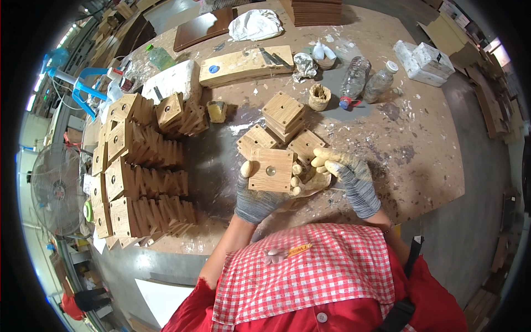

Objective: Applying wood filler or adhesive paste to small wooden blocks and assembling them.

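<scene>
My left hand (pixel 257 200), in a grey glove with pale yellow fingertips, grips a square wooden plate (pixel 263 180) and tilts its face up. The plate has a round hole in the middle and small holes at its corners. Just to its right is my right hand (pixel 354 180), gloved the same way, its fingers drawn together; whatever they pinch is too small to make out. Beyond the held plate, similar plates (pixel 283 110) are stacked, and single ones (pixel 257 139) lie beside that stack. A pale, crumpled-looking thing (pixel 316 185) sits below my right fingers, partly hidden.
Long rows of wooden plates (pixel 124 180) fill the table's left side. Farther back are a small tub (pixel 319 98), plastic bottles (pixel 355 77), a long board (pixel 243 69), a white cloth (pixel 255 25) and white blocks (pixel 423 61). A fan (pixel 58 188) stands left of the table.
</scene>
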Available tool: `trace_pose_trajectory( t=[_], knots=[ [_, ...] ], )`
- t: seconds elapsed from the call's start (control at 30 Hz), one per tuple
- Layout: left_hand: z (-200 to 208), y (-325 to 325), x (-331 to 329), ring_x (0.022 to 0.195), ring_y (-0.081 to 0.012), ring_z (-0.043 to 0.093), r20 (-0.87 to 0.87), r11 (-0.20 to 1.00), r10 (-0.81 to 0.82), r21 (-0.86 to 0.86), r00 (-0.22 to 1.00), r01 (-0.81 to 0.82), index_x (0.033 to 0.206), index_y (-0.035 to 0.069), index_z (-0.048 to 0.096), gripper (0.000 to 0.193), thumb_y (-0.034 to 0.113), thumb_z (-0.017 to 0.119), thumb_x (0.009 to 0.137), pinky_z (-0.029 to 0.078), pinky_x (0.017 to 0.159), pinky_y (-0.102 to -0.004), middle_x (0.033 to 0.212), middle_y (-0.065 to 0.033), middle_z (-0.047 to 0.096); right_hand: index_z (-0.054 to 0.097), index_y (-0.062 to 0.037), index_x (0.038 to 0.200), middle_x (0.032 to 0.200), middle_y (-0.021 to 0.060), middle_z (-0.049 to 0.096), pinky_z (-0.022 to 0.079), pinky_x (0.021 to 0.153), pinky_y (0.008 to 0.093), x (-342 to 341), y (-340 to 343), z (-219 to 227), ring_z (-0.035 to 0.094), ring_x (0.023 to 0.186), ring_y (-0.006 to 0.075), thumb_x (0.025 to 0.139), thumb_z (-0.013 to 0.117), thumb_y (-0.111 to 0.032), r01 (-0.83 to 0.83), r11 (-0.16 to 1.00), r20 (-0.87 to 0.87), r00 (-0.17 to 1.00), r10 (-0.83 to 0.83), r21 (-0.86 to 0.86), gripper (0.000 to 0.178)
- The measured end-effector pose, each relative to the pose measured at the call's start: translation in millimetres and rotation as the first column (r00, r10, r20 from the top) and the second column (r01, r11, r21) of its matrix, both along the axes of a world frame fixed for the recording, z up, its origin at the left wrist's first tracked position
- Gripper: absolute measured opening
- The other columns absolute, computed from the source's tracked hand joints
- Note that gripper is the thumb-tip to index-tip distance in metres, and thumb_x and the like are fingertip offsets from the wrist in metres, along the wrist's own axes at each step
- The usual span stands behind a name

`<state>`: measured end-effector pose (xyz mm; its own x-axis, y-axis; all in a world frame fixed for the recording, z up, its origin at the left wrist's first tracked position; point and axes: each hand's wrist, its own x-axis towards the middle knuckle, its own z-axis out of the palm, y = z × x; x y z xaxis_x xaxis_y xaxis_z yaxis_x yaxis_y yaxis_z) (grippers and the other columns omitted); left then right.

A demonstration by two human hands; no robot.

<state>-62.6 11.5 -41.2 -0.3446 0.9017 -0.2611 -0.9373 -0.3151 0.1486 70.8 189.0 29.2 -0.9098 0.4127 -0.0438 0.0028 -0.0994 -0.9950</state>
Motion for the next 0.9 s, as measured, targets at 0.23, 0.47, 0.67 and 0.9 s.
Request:
trace_pose_trajectory(
  t=[0.23,0.47,0.67,0.9],
  knots=[
    [-12,-2,0,0.099,-0.0323,0.056,0.080,0.993,0.115,0.001,0.990,-0.116,0.130,0.002,0.038,0.079,0.049,0.067,0.074,0.051,0.085,-0.0461,0.116,-0.0222,0.050,0.061,0.0006,0.109,0.107,0.0107,0.064,0.046,0.088,0.0278,1,-2,-5,0.059,0.097,0.0160,0.093,0.049,-0.019,-0.016,1.000,-0.012,1.000,0.015,-0.011,0.028],
    [3,-9,-22,0.105,-0.0327,0.058,-0.215,0.935,0.203,-0.249,0.955,-0.255,0.130,0.004,0.039,0.062,0.042,0.058,0.084,0.055,0.079,-0.0416,0.120,-0.0209,0.052,0.059,0.0004,0.115,0.103,0.0114,0.064,0.048,0.084,0.0278,7,-4,-7,0.061,0.091,0.0160,0.091,0.053,-0.019,0.067,0.997,0.078,0.995,-0.065,-0.023,0.032],
    [11,-35,-81,0.051,-0.0171,0.058,-0.521,0.716,0.370,-0.368,0.769,-0.593,0.110,0.006,0.050,0.047,0.046,0.056,0.087,0.043,0.037,-0.0223,0.075,-0.0094,0.061,0.058,0.0007,0.116,0.102,0.0115,0.064,0.050,0.082,0.0270,2,-5,-4,0.062,0.090,0.0158,0.091,0.053,-0.018,0.046,0.996,0.060,0.997,-0.042,-0.077,0.031],
    [43,-39,-175,0.042,-0.0105,0.049,-0.744,0.438,0.322,-0.431,0.585,-0.789,0.091,0.007,0.056,0.045,0.052,0.051,0.088,0.033,0.033,-0.0193,0.058,-0.0018,0.056,0.058,0.0011,0.116,0.101,0.0114,0.064,0.050,0.082,0.0272,8,-9,-4,0.062,0.088,0.0166,0.091,0.053,-0.017,0.024,0.994,0.062,0.998,-0.018,-0.103,0.031]
  ],
)
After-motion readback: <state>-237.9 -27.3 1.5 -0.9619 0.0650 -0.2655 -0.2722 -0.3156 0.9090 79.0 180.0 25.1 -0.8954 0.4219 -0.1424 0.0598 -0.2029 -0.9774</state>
